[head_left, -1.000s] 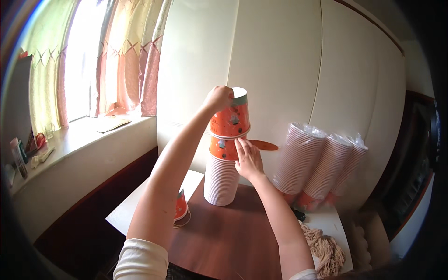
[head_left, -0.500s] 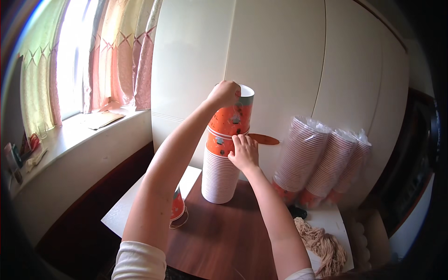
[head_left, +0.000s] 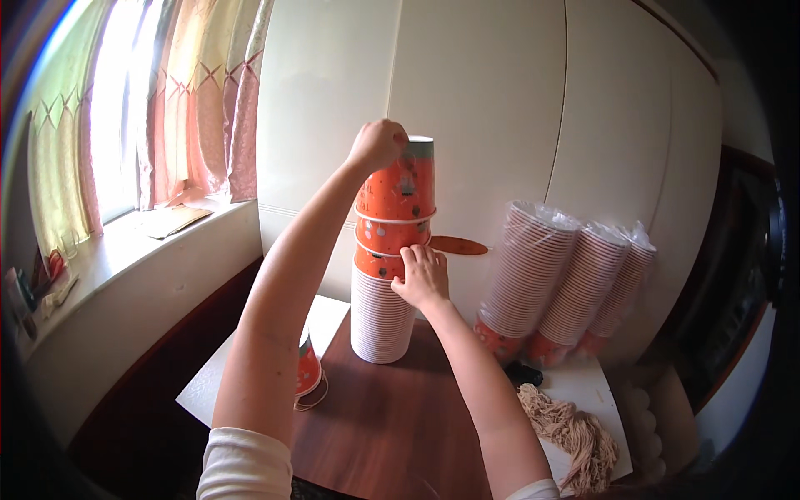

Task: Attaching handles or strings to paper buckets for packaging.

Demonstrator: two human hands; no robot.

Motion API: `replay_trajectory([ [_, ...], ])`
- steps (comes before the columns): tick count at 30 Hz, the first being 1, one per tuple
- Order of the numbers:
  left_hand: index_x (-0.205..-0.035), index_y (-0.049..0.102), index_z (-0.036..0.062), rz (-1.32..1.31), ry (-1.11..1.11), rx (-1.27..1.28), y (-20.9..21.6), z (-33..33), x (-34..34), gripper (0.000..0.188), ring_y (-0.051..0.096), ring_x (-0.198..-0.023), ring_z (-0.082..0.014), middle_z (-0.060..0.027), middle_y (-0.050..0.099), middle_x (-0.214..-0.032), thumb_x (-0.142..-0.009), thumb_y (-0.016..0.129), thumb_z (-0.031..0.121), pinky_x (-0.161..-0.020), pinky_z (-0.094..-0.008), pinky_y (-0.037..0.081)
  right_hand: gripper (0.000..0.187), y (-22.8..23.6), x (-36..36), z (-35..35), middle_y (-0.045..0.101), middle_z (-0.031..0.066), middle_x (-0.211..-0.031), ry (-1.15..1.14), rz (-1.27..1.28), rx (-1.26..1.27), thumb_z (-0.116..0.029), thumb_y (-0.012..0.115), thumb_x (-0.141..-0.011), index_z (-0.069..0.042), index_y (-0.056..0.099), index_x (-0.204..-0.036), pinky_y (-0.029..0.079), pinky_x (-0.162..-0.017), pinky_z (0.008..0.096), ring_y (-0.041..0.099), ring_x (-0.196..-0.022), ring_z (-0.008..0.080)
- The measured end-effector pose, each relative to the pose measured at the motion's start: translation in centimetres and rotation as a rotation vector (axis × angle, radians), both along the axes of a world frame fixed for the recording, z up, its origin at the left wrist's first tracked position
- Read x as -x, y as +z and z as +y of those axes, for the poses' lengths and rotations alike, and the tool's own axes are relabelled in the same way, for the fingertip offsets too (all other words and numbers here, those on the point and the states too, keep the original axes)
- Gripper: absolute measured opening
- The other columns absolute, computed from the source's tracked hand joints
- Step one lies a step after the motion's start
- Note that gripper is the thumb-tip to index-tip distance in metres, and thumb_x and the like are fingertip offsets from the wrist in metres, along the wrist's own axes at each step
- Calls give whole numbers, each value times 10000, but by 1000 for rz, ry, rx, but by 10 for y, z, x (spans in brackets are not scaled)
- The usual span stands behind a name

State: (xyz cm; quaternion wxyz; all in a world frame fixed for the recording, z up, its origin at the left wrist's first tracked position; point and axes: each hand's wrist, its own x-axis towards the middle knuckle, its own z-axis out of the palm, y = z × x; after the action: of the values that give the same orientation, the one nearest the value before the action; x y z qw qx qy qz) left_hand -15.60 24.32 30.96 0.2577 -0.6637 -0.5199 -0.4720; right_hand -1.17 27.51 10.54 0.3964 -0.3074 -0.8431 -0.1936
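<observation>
A tall stack of paper buckets (head_left: 381,321) stands upside down on the brown table. White rims are packed closely in its lower part. The top orange bucket (head_left: 404,185), with a grey-green band, is partly raised. My left hand (head_left: 382,143) is closed on its upper edge. A second orange bucket (head_left: 383,237) shows below it, its rim apart from the top one's. My right hand (head_left: 423,275) lies against the stack's right side, its fingers bent round the orange part near that lower rim. Part of the fingertips' contact is hidden.
Plastic-wrapped bucket stacks (head_left: 533,267) stand at the right, near a bundle of beige string (head_left: 575,433) and a black object (head_left: 525,375). One orange bucket (head_left: 308,371) with a string loop sits behind my left forearm. A white cabinet (head_left: 475,108) rises behind the table (head_left: 375,425).
My left hand has drawn the top bucket upward, so its rim has parted from the rim beneath. My right hand has stayed at the stack's side, slightly lower. The view has shifted a little.
</observation>
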Motion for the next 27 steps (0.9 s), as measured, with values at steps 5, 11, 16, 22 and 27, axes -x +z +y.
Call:
replay_trajectory([
  [5, -851, 680, 132, -247, -28, -179, 34, -19, 38, 171, 615, -820, -283, -113, 639, -885, -698, 625, 184, -726, -354, 496, 522, -7, -2, -12, 456, 61, -1093, -18, -36, 91, -271, 647, -663, -114, 428, -1110, 307, -918, 438, 419, -1102, 214],
  [11, -993, 593, -2, -513, -574, -431, 2, -98, 29, 176, 571, -816, -113, -53, 624, -905, -835, 570, 72, -761, -246, 436, 574, -28, -44, -18, 425, 106, -1193, 102, 128, 92, -251, 636, -694, -96, 399, -1193, 302, -934, 453, 392, -1141, 282],
  [16, -1021, 534, 72, -1124, -1072, -94, -121, -165, 18, 163, 532, -914, -114, -10, 578, -973, -883, 532, 160, -861, -326, 408, 543, -46, -96, -64, 443, 135, -1180, 326, 299, 191, -207, 650, -723, -70, 411, -1191, 357, -896, 416, 430, -1100, 291],
  [22, -1181, 457, -26, -1787, -1033, 469, -301, -187, -84, 334, 546, -1011, -251, -141, 542, -1138, -896, 421, 145, -866, -376, 459, 865, -86, -158, -151, 239, 129, -1377, 871, 782, 948, -306, 654, -788, -86, 74, -1391, 348, -970, 392, 348, -1222, 249],
  [27, -1137, 466, 43, -2037, -1149, 800, -407, -190, -137, 238, 549, -988, -204, -88, 551, -1083, -924, 417, 139, -859, -422, 462, 940, -147, -201, -173, 269, 140, -1342, 710, 820, 1078, -318, 715, -739, -35, 81, -1372, 312, -997, 384, 328, -1236, 235],
])
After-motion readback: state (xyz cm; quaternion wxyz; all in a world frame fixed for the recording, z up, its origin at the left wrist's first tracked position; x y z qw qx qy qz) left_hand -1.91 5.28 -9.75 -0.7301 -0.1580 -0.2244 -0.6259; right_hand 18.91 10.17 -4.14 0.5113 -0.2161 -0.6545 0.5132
